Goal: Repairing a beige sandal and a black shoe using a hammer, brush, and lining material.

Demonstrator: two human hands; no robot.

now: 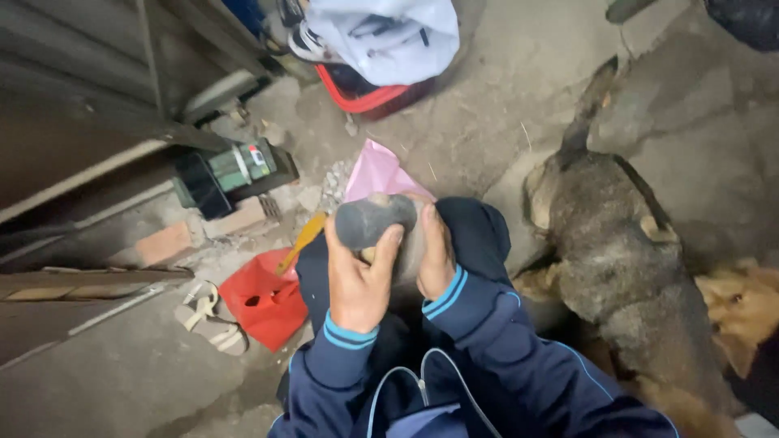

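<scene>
Both my hands hold a rounded grey object, like a dusty stone or tuber, above my knees. My left hand grips its near left side, thumb pressed up against it. My right hand cups its right side, fingers wrapped behind. Both sleeves are dark blue with light blue stripes. A pink plastic bag lies on the ground just beyond the object.
A dark dog lies close on my right, with a tan dog beside it. At my left lie a red bag, a yellow-handled tool, sandals and bricks. A red basket under a white bag stands ahead.
</scene>
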